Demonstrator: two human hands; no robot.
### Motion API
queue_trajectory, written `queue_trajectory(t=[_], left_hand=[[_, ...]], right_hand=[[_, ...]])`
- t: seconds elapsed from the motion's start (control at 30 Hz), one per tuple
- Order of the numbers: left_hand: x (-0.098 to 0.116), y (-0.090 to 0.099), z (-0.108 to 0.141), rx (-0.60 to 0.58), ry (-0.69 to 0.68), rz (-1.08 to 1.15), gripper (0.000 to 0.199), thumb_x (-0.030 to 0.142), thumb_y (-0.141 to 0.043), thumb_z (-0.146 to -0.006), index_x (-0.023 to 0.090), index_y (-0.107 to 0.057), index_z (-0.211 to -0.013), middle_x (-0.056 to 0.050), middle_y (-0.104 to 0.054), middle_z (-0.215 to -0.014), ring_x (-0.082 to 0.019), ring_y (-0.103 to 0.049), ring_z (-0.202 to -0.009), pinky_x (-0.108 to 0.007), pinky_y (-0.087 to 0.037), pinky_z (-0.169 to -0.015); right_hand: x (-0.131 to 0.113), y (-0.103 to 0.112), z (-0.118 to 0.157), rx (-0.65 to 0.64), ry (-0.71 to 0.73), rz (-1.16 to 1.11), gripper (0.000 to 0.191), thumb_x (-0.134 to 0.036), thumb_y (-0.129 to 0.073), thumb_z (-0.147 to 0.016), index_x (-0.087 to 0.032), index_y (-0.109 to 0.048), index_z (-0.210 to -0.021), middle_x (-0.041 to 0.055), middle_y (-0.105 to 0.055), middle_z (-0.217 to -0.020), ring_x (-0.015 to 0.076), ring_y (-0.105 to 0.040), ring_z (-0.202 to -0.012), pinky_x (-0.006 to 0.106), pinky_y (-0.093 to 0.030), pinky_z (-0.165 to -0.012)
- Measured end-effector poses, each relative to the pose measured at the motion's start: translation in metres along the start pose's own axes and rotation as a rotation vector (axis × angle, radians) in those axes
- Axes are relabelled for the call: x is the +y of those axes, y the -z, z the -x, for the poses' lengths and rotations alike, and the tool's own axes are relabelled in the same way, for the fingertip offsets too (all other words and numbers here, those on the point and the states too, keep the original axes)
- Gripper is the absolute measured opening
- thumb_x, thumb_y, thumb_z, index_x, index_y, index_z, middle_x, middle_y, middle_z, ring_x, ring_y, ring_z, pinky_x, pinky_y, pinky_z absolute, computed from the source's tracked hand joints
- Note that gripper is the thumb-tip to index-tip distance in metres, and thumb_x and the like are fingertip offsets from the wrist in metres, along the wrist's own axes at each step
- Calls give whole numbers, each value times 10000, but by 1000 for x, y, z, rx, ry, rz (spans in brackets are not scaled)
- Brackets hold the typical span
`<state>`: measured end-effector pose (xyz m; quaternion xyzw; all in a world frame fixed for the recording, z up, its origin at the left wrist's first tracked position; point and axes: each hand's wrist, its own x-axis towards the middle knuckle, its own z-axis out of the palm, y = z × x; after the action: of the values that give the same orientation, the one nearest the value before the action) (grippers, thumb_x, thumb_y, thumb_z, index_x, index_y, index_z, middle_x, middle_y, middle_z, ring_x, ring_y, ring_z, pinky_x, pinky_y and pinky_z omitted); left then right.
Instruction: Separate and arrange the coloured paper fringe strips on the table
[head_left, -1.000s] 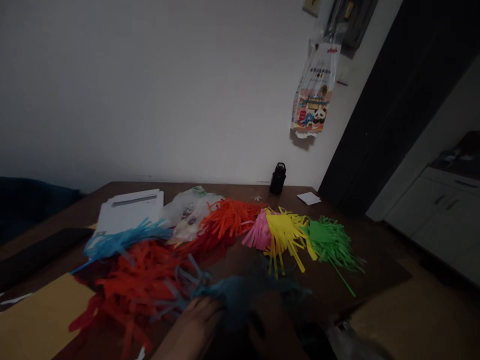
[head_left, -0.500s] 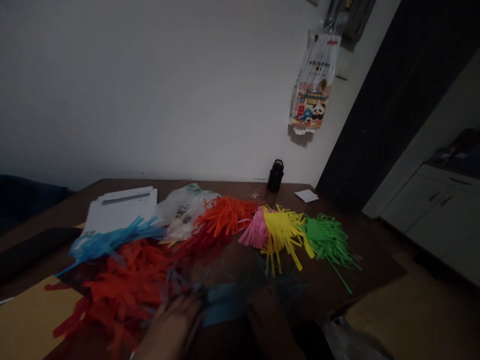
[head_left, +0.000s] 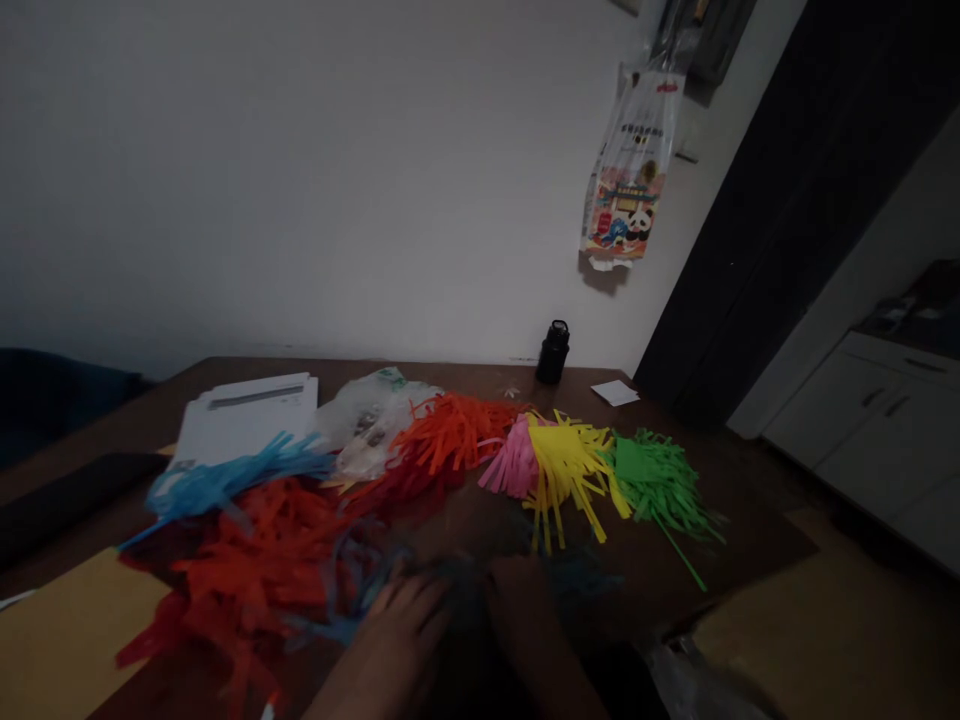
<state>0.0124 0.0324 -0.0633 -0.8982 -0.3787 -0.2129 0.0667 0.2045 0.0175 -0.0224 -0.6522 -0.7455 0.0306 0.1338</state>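
Observation:
Blue fringed paper (head_left: pixel 465 590) lies low in the middle, dim and blurred, partly hidden by my hands. My left hand (head_left: pixel 409 620) is closed on its left side, back of the hand up. At its right side my right hand (head_left: pixel 525 600), in deep shadow, has its fingers curled onto the same paper. Loose blue strips spread out past both hands. Close by on the left is a heap of red fringed paper (head_left: pixel 262 560). Beyond my hands lie orange (head_left: pixel 457 430), pink (head_left: pixel 511 460), yellow (head_left: pixel 570 465) and green fringed bundles (head_left: pixel 660 480).
A light blue bundle (head_left: pixel 232 475), a white paper stack (head_left: pixel 244 420) and a clear plastic bag (head_left: pixel 375 410) sit at the back left. A black bottle (head_left: pixel 553 352) stands by the wall, with a white card (head_left: pixel 615 392) beside it. A yellow sheet (head_left: pixel 82 635) covers the near left corner.
My left hand has moved right, closer to my right hand. The flat blue band that stretched between them is now shorter and mostly hidden.

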Motion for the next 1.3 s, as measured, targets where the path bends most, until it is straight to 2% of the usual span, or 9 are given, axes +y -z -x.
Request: queue_trajectory(t=[0.1,0.4,0.6,0.63,0.7,0.83,0.97,1.17,1.3], left_hand=[[4,-7,-7,-103,-9,12,425,4,-542,-698,263,-739,-972,-27,-772,-1003,-232,-685,-915,-392,-496,-889],[-3,26,-12,-265,28,33,447,-54,-512,-755,229,-733,-1021,-38,-764,-1107,-246,-696,-955,-382,-534,-842],[0,49,-20,-276,79,111,346,37,-475,-813,231,-720,-961,-39,-760,-1007,-229,-680,-965,-398,-513,-887],[0,52,-20,-274,81,125,349,40,-463,-814,238,-713,-954,-34,-753,-1012,-213,-677,-962,-378,-511,-878],[0,50,-16,-244,72,152,361,49,-478,-795,252,-688,-1007,-27,-734,-1072,-201,-661,-999,-359,-491,-889],[-3,15,-3,-83,-9,141,357,81,-560,-721,279,-681,-992,1,-749,-1028,-209,-663,-962,-370,-430,-897],[-14,-7,9,-118,-7,103,274,74,-519,-817,283,-696,-829,29,-771,-899,-179,-689,-875,-337,-418,-847],[-13,25,8,-265,147,60,324,133,-511,-861,309,-714,-1043,-15,-750,-1145,-215,-682,-1038,-353,-438,-828],[0,31,-12,-333,323,-30,387,127,-382,-925,233,-732,-1052,-122,-722,-1188,-319,-649,-1108,-465,-442,-828]], right_hand=[[-4,7,-4,-31,-18,2,164,-138,-594,-903,-175,-708,-791,63,-744,-796,227,-698,-753,319,-393,-660],[7,16,-5,71,-135,40,175,-57,-582,-871,-134,-700,-973,137,-719,-967,304,-650,-938,421,-406,-821],[-1,9,22,402,419,-83,117,-146,-647,-838,-171,-629,-950,61,-665,-938,233,-575,-863,370,-395,-806],[-4,3,24,429,458,-63,33,-152,-627,-858,-173,-619,-882,42,-652,-860,217,-565,-804,353,-392,-761],[-8,-10,23,535,466,-11,194,-122,-530,-917,-175,-578,-737,16,-595,-701,189,-527,-676,331,-362,-669],[-10,-25,19,658,487,-8,379,-116,-367,-983,-174,-536,-649,14,-538,-619,172,-487,-596,323,-315,-597],[0,-24,27,627,489,-16,420,-155,-301,-1014,-178,-539,-669,12,-551,-639,171,-504,-621,323,-346,-641],[24,-26,44,580,313,-19,258,-69,-462,-911,-178,-534,-689,22,-575,-694,195,-524,-674,342,-377,-702],[22,-30,37,383,72,176,150,-35,-602,-785,-183,-603,-757,54,-633,-779,260,-565,-767,445,-407,-778]])
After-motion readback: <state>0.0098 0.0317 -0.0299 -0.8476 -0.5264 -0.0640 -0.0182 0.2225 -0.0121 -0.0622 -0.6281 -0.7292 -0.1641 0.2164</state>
